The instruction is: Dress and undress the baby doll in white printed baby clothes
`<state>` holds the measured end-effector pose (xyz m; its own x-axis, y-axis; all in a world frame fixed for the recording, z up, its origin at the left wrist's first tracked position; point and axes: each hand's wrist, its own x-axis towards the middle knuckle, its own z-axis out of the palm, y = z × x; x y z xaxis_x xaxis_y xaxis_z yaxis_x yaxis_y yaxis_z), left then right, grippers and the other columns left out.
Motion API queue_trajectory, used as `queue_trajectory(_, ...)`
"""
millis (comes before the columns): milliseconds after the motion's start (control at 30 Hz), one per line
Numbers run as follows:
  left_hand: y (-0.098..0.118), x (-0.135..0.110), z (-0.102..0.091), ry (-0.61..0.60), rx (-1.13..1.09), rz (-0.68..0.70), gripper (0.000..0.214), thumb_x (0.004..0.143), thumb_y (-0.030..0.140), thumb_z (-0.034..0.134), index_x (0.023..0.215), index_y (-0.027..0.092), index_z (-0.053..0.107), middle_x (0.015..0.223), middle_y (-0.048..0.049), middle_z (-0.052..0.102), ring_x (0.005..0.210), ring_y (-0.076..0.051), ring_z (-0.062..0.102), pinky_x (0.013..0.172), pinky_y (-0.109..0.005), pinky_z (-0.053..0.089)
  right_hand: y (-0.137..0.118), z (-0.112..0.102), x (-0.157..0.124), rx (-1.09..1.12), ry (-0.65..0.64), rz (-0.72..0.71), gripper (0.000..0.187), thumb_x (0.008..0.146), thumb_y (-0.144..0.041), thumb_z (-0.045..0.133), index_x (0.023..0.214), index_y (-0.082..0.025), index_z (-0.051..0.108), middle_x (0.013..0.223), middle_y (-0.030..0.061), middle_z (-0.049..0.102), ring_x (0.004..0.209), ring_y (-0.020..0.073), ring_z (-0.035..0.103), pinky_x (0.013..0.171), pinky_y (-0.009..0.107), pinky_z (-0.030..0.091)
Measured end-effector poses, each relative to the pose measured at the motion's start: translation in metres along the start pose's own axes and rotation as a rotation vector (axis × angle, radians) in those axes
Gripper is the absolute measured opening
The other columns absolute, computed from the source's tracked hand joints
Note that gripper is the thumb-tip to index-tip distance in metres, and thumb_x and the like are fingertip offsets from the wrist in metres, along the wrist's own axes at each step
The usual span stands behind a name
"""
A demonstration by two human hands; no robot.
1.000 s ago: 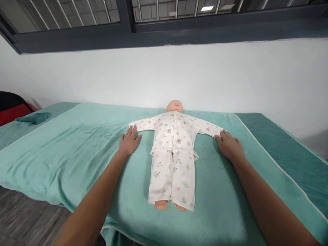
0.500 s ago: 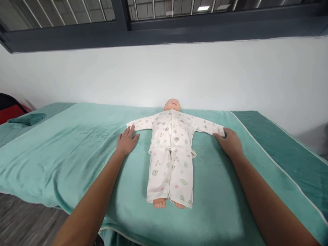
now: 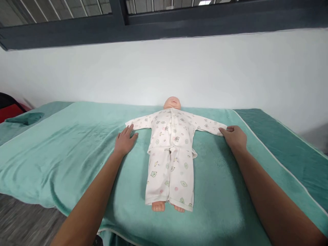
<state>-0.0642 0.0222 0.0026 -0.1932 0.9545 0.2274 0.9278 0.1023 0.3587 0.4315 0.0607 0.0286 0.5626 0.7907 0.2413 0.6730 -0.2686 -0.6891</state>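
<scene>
A baby doll (image 3: 172,102) lies on its back on a teal blanket (image 3: 217,191), head toward the wall. It wears a white printed long-sleeved top (image 3: 171,128) and matching trousers (image 3: 169,177), with its feet showing below the hems. Both sleeves are stretched out sideways. My left hand (image 3: 125,140) rests flat on the blanket, fingers spread, its fingertips at the cuff of the sleeve on the left. My right hand (image 3: 233,136) pinches the cuff of the sleeve on the right (image 3: 211,125) between thumb and fingers.
A white wall (image 3: 164,71) rises behind the bed, below a dark window frame (image 3: 164,25) with bars beyond it. At the far left sits a red and black item (image 3: 10,108). Grey flooring (image 3: 23,218) shows at the lower left.
My right hand has shifted slightly right and closed its pinch at the sleeve's end, pulling the sleeve a little straighter. My left hand stays by its cuff. The view tilts slightly.
</scene>
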Motion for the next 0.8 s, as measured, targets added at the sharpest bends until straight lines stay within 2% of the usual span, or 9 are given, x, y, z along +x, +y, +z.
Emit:
queue_trajectory(100,0.0,0.0,-0.001,0.011,0.0,0.004,0.066,0.096,0.052,0.04,0.157,0.027,0.034,0.16,-0.008,0.041,0.149,-0.029,0.038,0.122,-0.052,0.029,0.001,0.004,0.007,0.123,0.014,-0.015,0.028,0.066,-0.036,0.075,0.087,-0.021,0.064,0.088,0.0065,0.07,0.088,0.0277,0.067,0.09,0.047,0.052)
queue_trajectory(200,0.0,0.0,-0.001,0.017,-0.003,0.004,0.065,0.096,0.05,0.041,0.156,0.027,0.035,0.159,-0.0081,0.042,0.148,-0.028,0.038,0.121,-0.052,0.03,0.005,0.008,0.009,0.371,0.07,-0.065,0.031,0.07,-0.034,0.07,0.097,-0.02,0.064,0.095,0.0068,0.07,0.087,0.0237,0.068,0.085,0.041,0.055)
queue_trajectory(300,0.0,0.0,-0.001,0.02,-0.006,-0.003,0.064,0.096,0.05,0.041,0.156,0.028,0.036,0.159,-0.0078,0.043,0.147,-0.029,0.039,0.12,-0.054,0.031,0.008,0.008,0.006,0.448,0.057,-0.088,0.037,0.076,-0.034,0.063,0.11,-0.02,0.061,0.106,0.0085,0.07,0.095,0.0237,0.069,0.085,0.039,0.057)
queue_trajectory(433,0.0,0.0,-0.001,0.019,-0.021,-0.003,0.063,0.096,0.048,0.043,0.155,0.028,0.038,0.158,-0.0073,0.044,0.147,-0.029,0.04,0.12,-0.052,0.032,0.004,0.002,-0.001,0.428,-0.134,-0.161,0.053,0.079,-0.033,0.064,0.13,-0.022,0.054,0.127,0.0129,0.067,0.116,0.0292,0.065,0.098,0.044,0.054)
queue_trajectory(533,0.0,-0.001,-0.002,0.022,-0.028,-0.006,0.062,0.096,0.047,0.043,0.155,0.028,0.038,0.158,-0.0069,0.045,0.147,-0.028,0.041,0.12,-0.051,0.032,0.004,-0.006,-0.005,0.36,-0.242,-0.232,0.073,0.076,-0.033,0.068,0.144,-0.019,0.045,0.149,0.0153,0.052,0.138,0.0321,0.05,0.111,0.045,0.045)
queue_trajectory(633,0.0,-0.001,-0.003,0.027,-0.028,-0.003,0.062,0.096,0.047,0.042,0.155,0.028,0.038,0.158,-0.0066,0.045,0.147,-0.029,0.04,0.12,-0.053,0.032,0.006,-0.014,-0.005,0.224,-0.35,-0.328,0.089,0.073,-0.033,0.07,0.153,-0.019,0.034,0.159,0.0135,0.04,0.146,0.0329,0.04,0.118,0.047,0.037)
queue_trajectory(733,0.0,-0.002,-0.003,0.03,-0.024,-0.001,0.061,0.096,0.047,0.042,0.154,0.029,0.039,0.157,-0.006,0.045,0.146,-0.029,0.041,0.12,-0.054,0.032,0.006,-0.017,-0.005,0.101,-0.328,-0.392,0.082,0.073,-0.032,0.069,0.15,-0.02,0.042,0.157,0.0122,0.044,0.141,0.0335,0.046,0.118,0.048,0.036)
queue_trajectory(800,0.0,-0.002,-0.003,0.032,-0.025,-0.002,0.06,0.096,0.047,0.042,0.154,0.029,0.04,0.157,-0.0054,0.046,0.146,-0.029,0.042,0.12,-0.053,0.033,0.006,-0.016,-0.005,0.103,-0.262,-0.393,0.074,0.075,-0.033,0.068,0.145,-0.02,0.048,0.149,0.0123,0.054,0.132,0.0326,0.055,0.112,0.047,0.044)
